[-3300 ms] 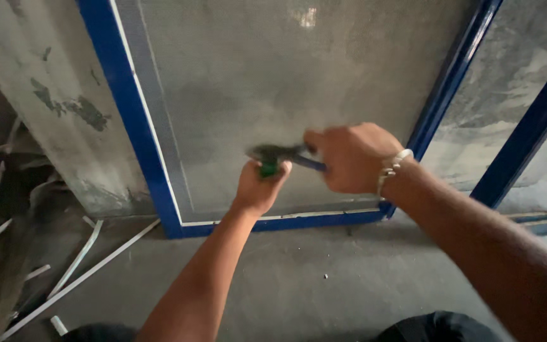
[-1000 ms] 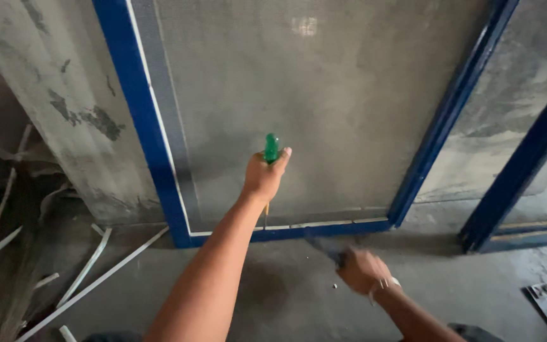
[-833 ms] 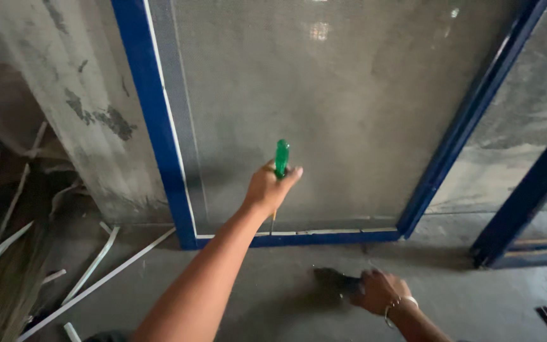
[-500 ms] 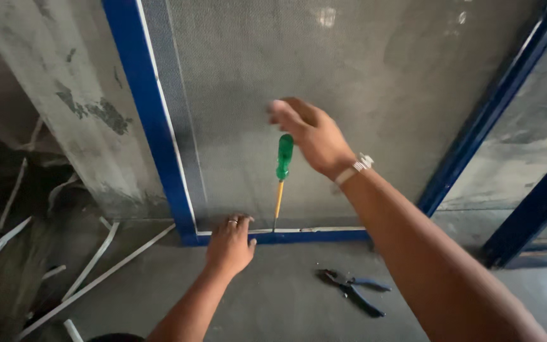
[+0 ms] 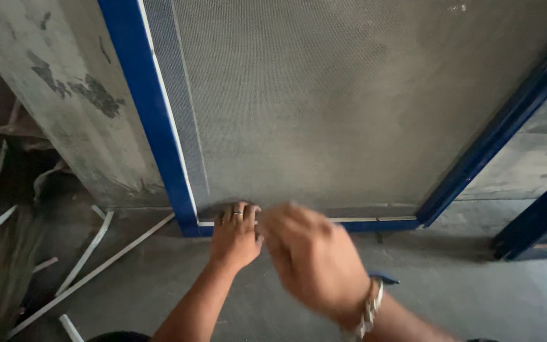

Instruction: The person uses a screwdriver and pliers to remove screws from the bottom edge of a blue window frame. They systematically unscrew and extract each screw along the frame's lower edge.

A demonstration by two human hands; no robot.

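The left hand point(image 5: 235, 235) is sitting near 6 o'clock in the view, palm down, its fingers spread and pressing against the bottom rail of the blue screen frame point(image 5: 153, 120), right at the frame's lower left corner; a ring is showing on one finger, and the grip is lying apart, clamped on nothing. Just beside it toward 5 o'clock, the right hand point(image 5: 314, 259) is showing as a motion-blurred shape with a metal bracelet point(image 5: 368, 310) at the wrist; whether its grip is apart or together on anything I cannot tell. The frame is leaning upright against a rough concrete wall point(image 5: 52, 82), its grey mesh screen point(image 5: 324, 101) filling the view from 12 o'clock down to the centre. A white strip point(image 5: 362, 220) is running along the inside of the bottom rail, from the left hand's fingertips toward 3 o'clock. A second blue frame point(image 5: 539, 218) is standing at 3 o'clock. On the concrete floor point(image 5: 476, 297) near 8 o'clock, loose white strips point(image 5: 96, 269) are lying scattered.
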